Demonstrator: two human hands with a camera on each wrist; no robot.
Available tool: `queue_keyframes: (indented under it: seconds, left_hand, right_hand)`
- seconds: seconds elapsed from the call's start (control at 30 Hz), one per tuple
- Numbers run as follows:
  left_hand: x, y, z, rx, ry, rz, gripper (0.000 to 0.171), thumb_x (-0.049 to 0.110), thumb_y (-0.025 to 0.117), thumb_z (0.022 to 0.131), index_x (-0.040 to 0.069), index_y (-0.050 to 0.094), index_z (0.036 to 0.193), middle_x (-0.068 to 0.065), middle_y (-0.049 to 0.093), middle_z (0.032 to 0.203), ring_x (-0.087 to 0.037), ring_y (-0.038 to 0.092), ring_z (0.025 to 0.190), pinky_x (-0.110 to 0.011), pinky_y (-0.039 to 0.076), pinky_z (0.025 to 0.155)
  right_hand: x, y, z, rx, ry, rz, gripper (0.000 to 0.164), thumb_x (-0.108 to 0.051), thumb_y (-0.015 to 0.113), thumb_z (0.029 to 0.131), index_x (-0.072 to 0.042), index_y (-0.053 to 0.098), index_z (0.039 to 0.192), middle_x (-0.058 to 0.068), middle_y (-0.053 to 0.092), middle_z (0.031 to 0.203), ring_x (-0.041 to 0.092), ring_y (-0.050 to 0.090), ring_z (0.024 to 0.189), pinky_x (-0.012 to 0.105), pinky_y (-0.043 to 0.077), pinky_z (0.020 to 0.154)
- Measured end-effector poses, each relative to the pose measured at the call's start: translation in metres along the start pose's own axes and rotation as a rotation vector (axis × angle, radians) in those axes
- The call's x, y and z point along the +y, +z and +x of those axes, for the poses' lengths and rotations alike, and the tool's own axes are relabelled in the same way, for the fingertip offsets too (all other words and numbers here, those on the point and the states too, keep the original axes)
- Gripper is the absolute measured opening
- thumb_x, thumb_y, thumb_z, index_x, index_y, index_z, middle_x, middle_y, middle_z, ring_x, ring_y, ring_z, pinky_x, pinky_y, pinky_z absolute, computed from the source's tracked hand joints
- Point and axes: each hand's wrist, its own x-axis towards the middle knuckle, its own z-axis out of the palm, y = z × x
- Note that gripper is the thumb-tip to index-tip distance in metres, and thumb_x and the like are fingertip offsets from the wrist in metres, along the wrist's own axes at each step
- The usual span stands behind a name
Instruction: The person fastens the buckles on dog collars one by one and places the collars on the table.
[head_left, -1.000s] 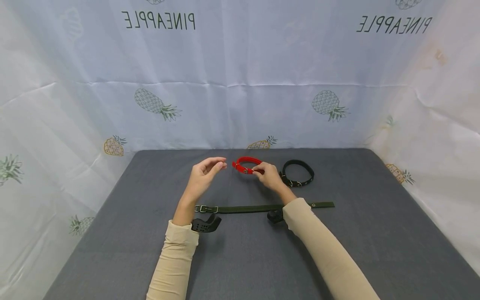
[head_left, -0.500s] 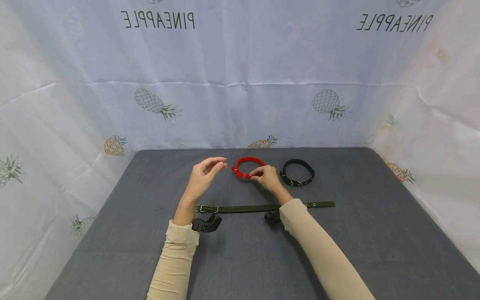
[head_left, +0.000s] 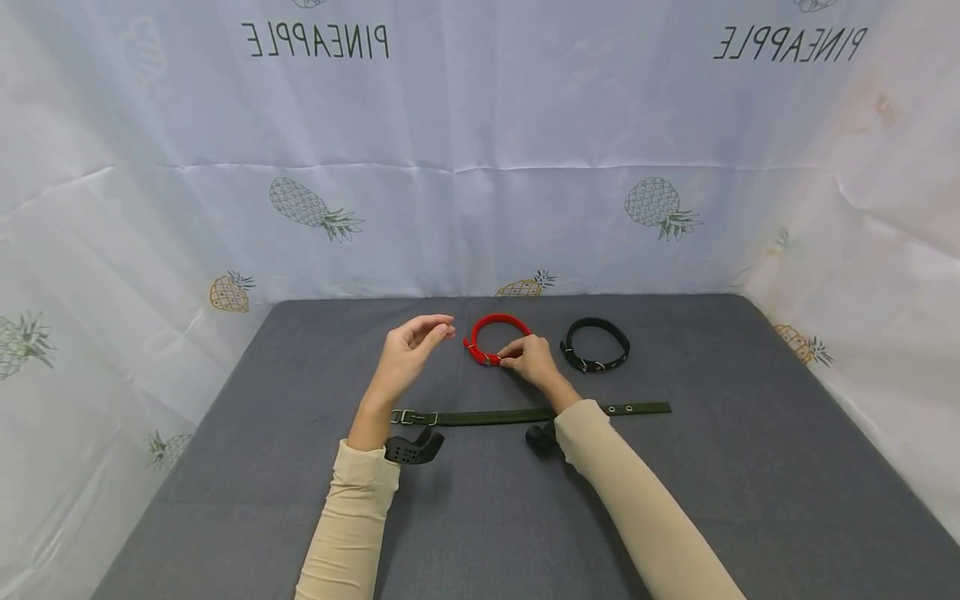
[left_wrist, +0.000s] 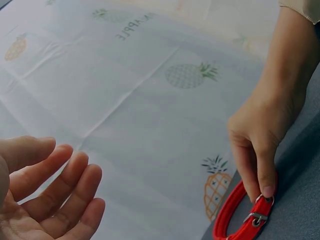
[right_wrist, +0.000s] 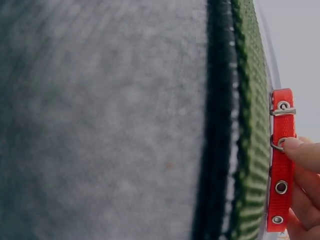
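Two hands are at work over a dark surface [head_left: 480, 533]; take the red collar [head_left: 478, 355] as the centre of a dial, twelve pointing to the back cloth [head_left: 450, 233] in the head view. The collar is buckled into a loop and looks flat on the surface, though whether its near edge fully rests there I cannot tell. At its rim, between five and six o'clock, the right hand [head_left: 528, 357] has its grip pinching the band beside the metal ring [right_wrist: 278, 143], with the buckle [right_wrist: 283, 111] toward seven. At nine o'clock hangs the left hand [head_left: 407, 343], its grip loosely spread and holding nothing. The black collar [head_left: 594, 367], also looped, lies apart at three, and the green strap [head_left: 487, 418] stretches out straight and unfastened, from eight across to four, passing under the right forearm.

The step in hand appears to be settling the red collar level with the black one. As I judge it, the next move calls for easing thumb and finger apart and lifting clear without catching the ring, so the loop keeps its round shape.
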Motion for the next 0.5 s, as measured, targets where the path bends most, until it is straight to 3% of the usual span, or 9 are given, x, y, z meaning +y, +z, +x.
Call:
queue_keyframes:
  seconds: [0.3, 0.37, 0.5]
  left_hand:
    - [0.0039, 0.0026, -0.0002, 0.001, -0.002, 0.023, 0.027, 0.008, 0.056, 0.097, -0.008, 0.062, 0.119, -0.027, 0.066, 0.112, 0.001, 0.067, 0.096, -0.027, 0.052, 0.098]
    - [0.004, 0.0033, 0.0, 0.001, -0.001, 0.026, 0.027, 0.008, 0.056, 0.097, -0.008, 0.062, 0.119, -0.03, 0.064, 0.113, -0.008, 0.068, 0.099, -0.025, 0.052, 0.098]
    - [0.0037, 0.0027, -0.0005, 0.007, 0.001, 0.024, 0.027, 0.008, 0.056, 0.097, -0.007, 0.062, 0.118, -0.03, 0.064, 0.113, -0.011, 0.068, 0.1, -0.027, 0.052, 0.099]
  right_hand:
    - [0.0001, -0.0012, -0.0018, -0.012, -0.021, 0.022, 0.016, -0.013, 0.07, 0.088, -0.006, 0.077, 0.1, 0.015, 0.074, 0.106, 0.028, 0.067, 0.098, 0.039, 0.056, 0.083]
    - [0.0002, -0.0025, -0.0022, -0.016, -0.023, 0.033, 0.017, -0.014, 0.069, 0.089, -0.005, 0.076, 0.102, 0.015, 0.074, 0.106, 0.028, 0.067, 0.098, 0.038, 0.056, 0.082]
    - [0.0, -0.0053, -0.0038, -0.013, -0.026, 0.064, 0.02, -0.014, 0.069, 0.089, -0.004, 0.074, 0.106, 0.016, 0.073, 0.107, 0.027, 0.068, 0.094, 0.034, 0.056, 0.076]
